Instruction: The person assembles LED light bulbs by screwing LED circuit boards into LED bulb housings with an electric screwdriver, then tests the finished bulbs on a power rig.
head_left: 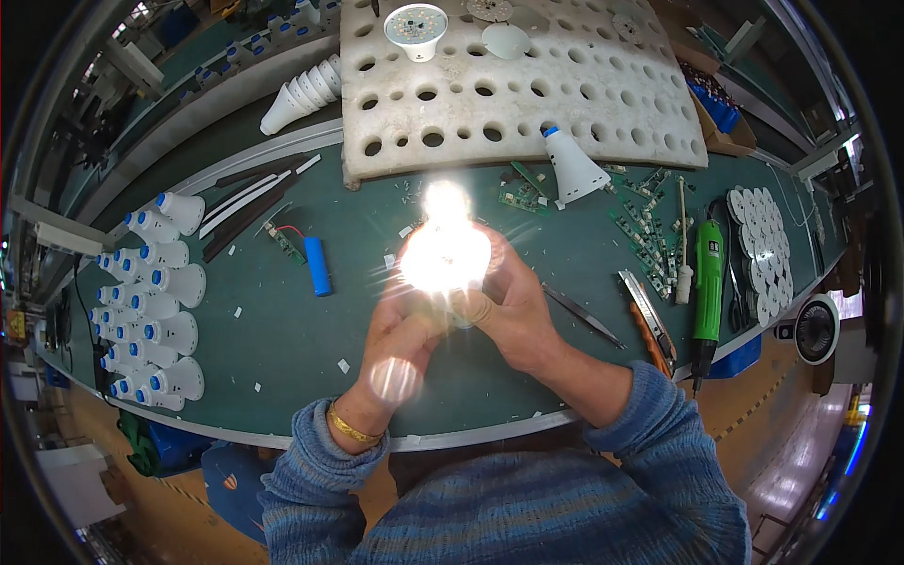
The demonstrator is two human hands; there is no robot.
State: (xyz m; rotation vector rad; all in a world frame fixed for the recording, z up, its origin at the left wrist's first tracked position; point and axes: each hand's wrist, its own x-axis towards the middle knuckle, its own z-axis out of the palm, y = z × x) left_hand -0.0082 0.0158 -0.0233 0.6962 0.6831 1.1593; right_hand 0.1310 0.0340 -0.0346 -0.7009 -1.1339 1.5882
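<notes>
A brightly lit LED bulb (446, 256) glares between my two hands above the green bench mat, and the glare hides its outline. My left hand (403, 325) is closed around its left side, with a yellow bracelet at the wrist. From the other side my right hand (516, 306) grips it, the thumb bent across the near part. A blue battery cell (317, 266) lies left of my hands, close to a small circuit board (281, 240) with a red wire. To the right of my right hand rest metal tweezers (586, 316).
White bulb housings (177, 284) with blue caps stand at left; another housing (573, 169) sits near the perforated foam board (518, 108). Small circuit boards (645, 231), a utility knife (648, 313), a green electric screwdriver (708, 282) and round LED plates (761, 247) lie at right.
</notes>
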